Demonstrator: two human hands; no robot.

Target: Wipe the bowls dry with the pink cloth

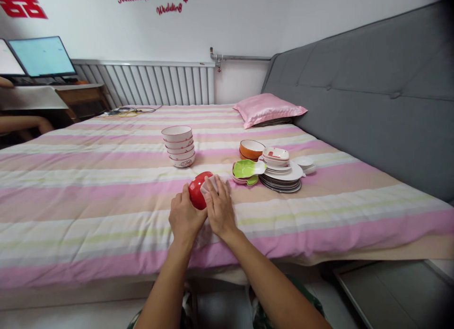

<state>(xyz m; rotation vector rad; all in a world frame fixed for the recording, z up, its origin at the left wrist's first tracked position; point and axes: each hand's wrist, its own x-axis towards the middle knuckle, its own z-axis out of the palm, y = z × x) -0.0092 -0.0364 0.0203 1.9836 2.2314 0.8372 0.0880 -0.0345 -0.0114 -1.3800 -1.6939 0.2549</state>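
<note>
A glossy red bowl [198, 189] is on the striped bed sheet, its curved outer side showing. My left hand [187, 215] grips the near left side of the bowl. My right hand [220, 208] presses a pale cloth or tissue [212, 183] against the bowl's right side, fingers closed over it. My hands partly hide the bowl's near edge and much of the cloth. Beyond the bowl stands a stack of several white bowls [179, 147] with red rims.
To the right, several stacked plates [283, 180], small square dishes [275, 154], green leaf-shaped dishes [244, 168] and orange bowls [251, 150] sit close together. A pink pillow [267, 108] lies near the grey headboard [369, 83]. Cables [131, 110] lie far left; another person's arm [24, 124] shows by a desk.
</note>
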